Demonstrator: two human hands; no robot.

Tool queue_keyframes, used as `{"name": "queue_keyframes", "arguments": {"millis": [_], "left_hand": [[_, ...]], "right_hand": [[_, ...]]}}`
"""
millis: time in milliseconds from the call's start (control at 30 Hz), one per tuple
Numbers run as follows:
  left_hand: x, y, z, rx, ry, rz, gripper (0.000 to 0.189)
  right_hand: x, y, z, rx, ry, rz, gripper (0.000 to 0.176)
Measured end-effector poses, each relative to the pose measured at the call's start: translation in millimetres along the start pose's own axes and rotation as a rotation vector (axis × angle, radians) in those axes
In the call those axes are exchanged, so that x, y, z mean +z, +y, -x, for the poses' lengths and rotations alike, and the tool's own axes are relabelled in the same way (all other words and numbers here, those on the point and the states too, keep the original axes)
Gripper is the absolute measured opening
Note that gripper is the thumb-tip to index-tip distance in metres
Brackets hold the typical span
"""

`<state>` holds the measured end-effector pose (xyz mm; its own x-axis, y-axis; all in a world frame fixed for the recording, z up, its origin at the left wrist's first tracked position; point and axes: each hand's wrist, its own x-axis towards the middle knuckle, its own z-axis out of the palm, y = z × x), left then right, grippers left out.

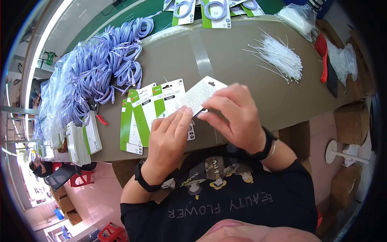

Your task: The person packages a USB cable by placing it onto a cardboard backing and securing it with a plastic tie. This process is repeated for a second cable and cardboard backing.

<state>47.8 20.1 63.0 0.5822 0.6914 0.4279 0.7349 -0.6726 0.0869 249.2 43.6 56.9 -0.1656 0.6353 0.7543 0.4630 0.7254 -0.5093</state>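
Note:
A white printed packaging card [200,95], its text side up and a hang hole at its top, is tilted over other cards. My left hand [171,128] has its fingers closed over the card's lower left part. At the card's right edge, the thumb and index finger of my right hand [238,117] are pinched together; what is between them, if anything, is hidden. Under and left of my left hand lie several overlapping green-and-white USB-C cable cards [138,121]. A thin white strand pokes up from one card's top.
Coiled lilac cables [107,60] are heaped at the left, beside stacked cards [78,143] and red-handled pliers [100,117]. White cable ties [278,56] lie at the right, near red-handled scissors [322,56]. Carded cables [215,12] sit at the table's far edge.

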Motion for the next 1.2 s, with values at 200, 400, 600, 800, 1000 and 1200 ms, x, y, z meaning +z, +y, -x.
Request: {"name": "queue_keyframes", "arguments": {"millis": [200, 400, 600, 800, 1000, 1200], "left_hand": [[-10, 10, -2, 0.097, -0.044, -0.151, 0.031], [-9, 8, 2, 0.112, -0.043, -0.189, 0.028], [-23, -1, -3, 0.017, -0.189, 0.145, 0.034], [-15, -46, -9, -0.737, -0.522, 1.035, 0.049], [13, -59, 26, -0.311, -0.110, 0.344, 0.049], [37, -34, 39, -0.597, -0.238, 0.417, 0.040]], "right_hand": [[6, 10, -28, 0.021, -0.440, -0.145, 0.016], [15, 9, -37, 0.156, -0.675, -0.260, 0.016], [40, 6, -34, -0.029, -0.202, 0.000, 0.017], [28, 25, -41, 0.093, 0.018, -0.146, 0.017], [23, 40, -20, 0.340, -0.711, -0.098, 0.026], [55, 25, -7, 0.227, -0.967, 0.243, 0.025]]}}
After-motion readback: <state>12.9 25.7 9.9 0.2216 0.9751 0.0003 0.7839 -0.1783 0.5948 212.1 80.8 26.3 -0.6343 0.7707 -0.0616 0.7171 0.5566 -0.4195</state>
